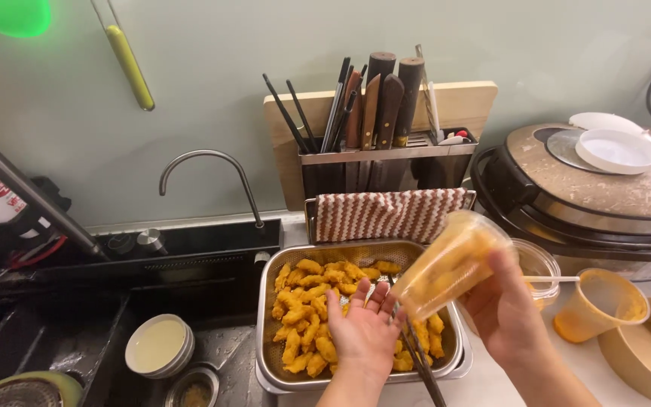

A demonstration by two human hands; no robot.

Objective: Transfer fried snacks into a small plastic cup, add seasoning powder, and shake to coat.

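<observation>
Hands work over a metal tray (265, 332) of golden fried pieces (307, 305) that sits at the edge of the sink. The left hand (363, 328) is spread flat, palm up, fingers apart, hovering just above the fried pieces and holding nothing. The right hand (502, 305) wraps around a clear plastic cup (450, 264), tilted with its mouth pointing down toward the open left palm; the cup looks to hold something pale yellow, though its blurred wall makes the contents hard to tell. A pair of dark chopsticks (423, 369) lies slanted across the tray's near right corner, below the cup. Just behind the tray a striped brown-and-white cloth (389, 213) hangs over a rack, and behind that a knife holder (374, 162) stands full of knives and utensils against a wooden cutting board (469, 105). To the right on the desk (491, 388) stand a second clear cup (540, 264), an orange-stained plastic cup (600, 305) and a brown paper bowl (646, 358), with a large rice cooker (589, 196) behind them carrying a white lid (615, 151). In the dark sink (77, 339) to the left sits a small bowl of pale liquid (158, 345), beneath a curved faucet (205, 169).
</observation>
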